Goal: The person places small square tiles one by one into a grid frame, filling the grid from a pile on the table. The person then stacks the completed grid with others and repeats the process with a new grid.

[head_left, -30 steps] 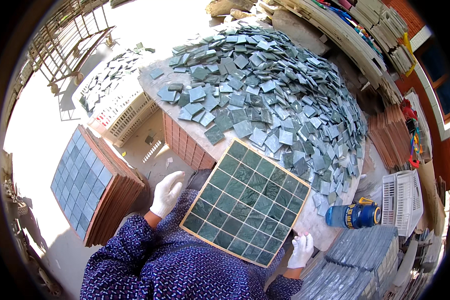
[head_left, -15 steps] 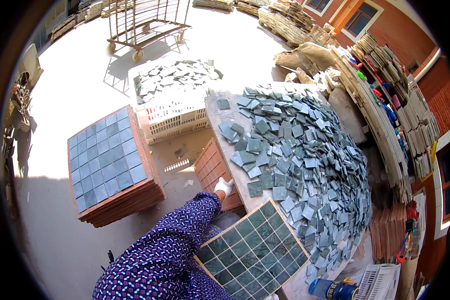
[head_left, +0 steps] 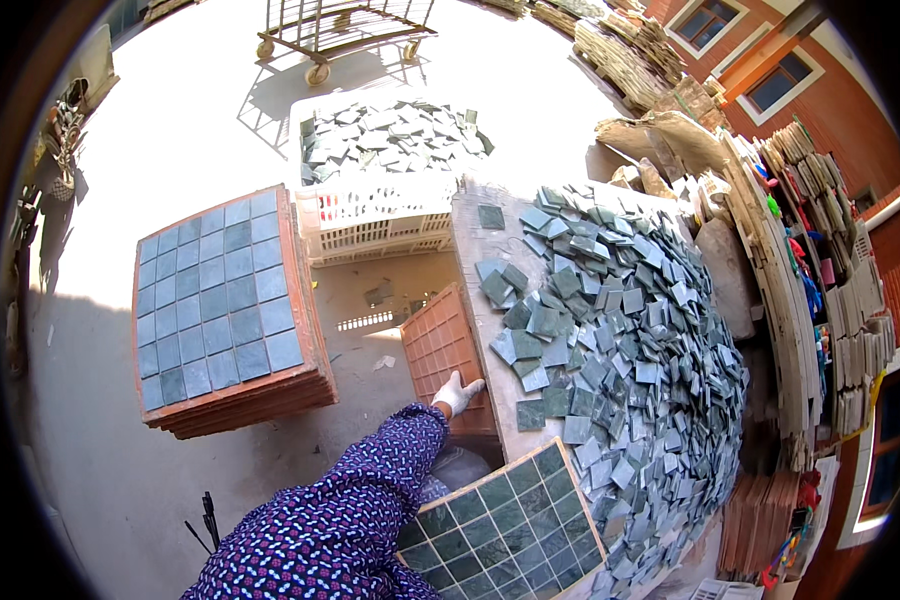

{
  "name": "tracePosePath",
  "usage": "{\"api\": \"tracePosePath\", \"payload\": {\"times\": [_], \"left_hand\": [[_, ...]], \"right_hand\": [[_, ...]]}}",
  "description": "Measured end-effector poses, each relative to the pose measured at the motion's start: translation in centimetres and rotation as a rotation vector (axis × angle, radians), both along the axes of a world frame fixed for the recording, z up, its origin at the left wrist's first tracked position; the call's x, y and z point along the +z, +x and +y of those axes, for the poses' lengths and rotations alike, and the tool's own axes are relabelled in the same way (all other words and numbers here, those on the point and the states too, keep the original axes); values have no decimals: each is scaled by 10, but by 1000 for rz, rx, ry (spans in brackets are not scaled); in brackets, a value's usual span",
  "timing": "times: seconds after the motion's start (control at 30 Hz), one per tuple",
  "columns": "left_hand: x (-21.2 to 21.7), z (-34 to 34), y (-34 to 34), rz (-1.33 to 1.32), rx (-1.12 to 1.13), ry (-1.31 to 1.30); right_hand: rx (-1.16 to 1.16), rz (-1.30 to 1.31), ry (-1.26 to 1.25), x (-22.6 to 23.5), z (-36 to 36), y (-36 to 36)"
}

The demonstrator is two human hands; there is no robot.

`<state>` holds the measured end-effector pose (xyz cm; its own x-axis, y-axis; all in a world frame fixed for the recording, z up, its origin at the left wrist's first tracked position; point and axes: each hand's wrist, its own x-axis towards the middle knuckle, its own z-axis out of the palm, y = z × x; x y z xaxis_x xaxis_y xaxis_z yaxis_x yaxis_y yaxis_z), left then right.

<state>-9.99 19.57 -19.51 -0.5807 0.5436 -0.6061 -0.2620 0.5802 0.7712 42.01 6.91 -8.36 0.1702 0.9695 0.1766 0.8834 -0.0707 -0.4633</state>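
My left hand (head_left: 458,395), in a white glove, reaches forward to a reddish-brown gridded tray (head_left: 438,340) beside the table's left edge. Its fingers are closed against the tray, though part of the grip is hidden. The tray leans at a tilt, and its grid shows no tiles. Below my forearm, a similar framed tray filled with dark green square tiles (head_left: 505,525) rests at an angle by the table's near edge. The frame cuts off its lower part. My right hand is out of view.
Many loose green-grey tiles (head_left: 610,330) cover the table (head_left: 485,260). Left of it stands a stack of trays (head_left: 310,375) topped with tiles. A cream crate (head_left: 380,225) of tiles stands beyond, and farther off a wheeled cart (head_left: 345,45). Stone slabs (head_left: 770,270) line the right.
My view has shifted, so most things sit differently in the picture. My left hand has moved right across the gridded tray, which looks more upright. The blue bottle has left view.
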Motion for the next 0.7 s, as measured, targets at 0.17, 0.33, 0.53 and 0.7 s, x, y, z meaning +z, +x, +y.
{"api": "tracePosePath", "payload": {"times": [0.17, 0.33, 0.53, 0.7], "left_hand": [[-13, -21, -5, 25, 42, -194], [-17, -29, 3, -41, 227, -123], [8, 20, 6, 113, 165, -8], [8, 16, 9, 149, 133, -73]], "right_hand": [[-7, -7, 21, 19, 2, -21], [100, -135, 71, 16, 4, -14], [23, -134, 13, 4, 6, -2], [-15, -5, -9, -4, 4, 6]]}}
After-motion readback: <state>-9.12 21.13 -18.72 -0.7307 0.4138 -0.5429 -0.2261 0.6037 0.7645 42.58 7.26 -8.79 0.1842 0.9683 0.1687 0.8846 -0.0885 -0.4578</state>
